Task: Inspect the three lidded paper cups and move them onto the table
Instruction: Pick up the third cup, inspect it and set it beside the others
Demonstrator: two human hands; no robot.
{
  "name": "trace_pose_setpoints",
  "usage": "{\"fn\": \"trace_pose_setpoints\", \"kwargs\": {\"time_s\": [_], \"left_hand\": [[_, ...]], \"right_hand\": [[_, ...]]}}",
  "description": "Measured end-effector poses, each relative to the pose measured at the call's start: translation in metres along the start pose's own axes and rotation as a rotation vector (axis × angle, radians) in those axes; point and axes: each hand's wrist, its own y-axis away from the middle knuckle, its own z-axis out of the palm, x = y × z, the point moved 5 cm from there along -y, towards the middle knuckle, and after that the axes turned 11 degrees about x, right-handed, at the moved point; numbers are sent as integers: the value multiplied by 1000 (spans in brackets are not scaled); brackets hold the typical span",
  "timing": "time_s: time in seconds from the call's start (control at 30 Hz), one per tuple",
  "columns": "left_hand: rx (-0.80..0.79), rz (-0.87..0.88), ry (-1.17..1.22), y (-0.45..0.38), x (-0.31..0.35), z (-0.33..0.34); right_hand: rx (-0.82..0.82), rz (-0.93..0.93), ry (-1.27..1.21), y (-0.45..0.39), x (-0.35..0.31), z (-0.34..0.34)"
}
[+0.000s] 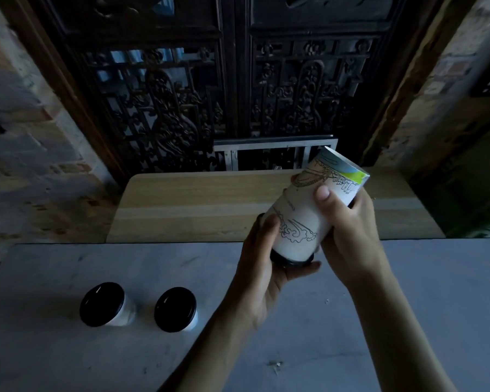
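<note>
- The fingers (269,230) of the left hand (262,281) were wrapped around the lid end of a lidded paper cup (309,213), while the fingers (323,193) of the right hand (348,236) pressed on its printed side near the base; both hands were clamped on that one cup.
- The cup was held in the air, tipped well over, its black lid (292,260) toward 7 o'clock and its base toward 1 o'clock, above the far edge of the grey counter (408,292).
- Two more lidded cups stood upright on the grey counter at about 8 o'clock from the hands: one (102,304) further left, one (176,309) nearer, close together but apart.
- By my judgement the step in hand was inspection of the first cup; the other two looked untouched.
- The next move would call for righting the cup and setting it down lid-up on the wooden counter (195,207) at 12 o'clock, presumably the table meant.
- The cup's base and far side were hidden, and the right hand's other fingers lay behind it.
- The dim light made the print hard to read, and whether the lid sat fully tight could not be told.
</note>
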Motion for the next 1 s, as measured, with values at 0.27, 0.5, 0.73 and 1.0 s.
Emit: {"fn": "trace_pose_setpoints", "kwargs": {"time_s": [0.27,0.5,0.73,1.0], "left_hand": [[50,105,-25,0,8,0],[-100,-13,-21,2,7,4],[11,245,-72,0,11,4],[-139,-22,-20,2,11,5]], "right_hand": [[17,-29,-57,2,-5,2],[-119,26,-94,0,-13,4],[44,-21,-44,-1,-8,6],[-57,11,-47,-2,-12,8]]}}
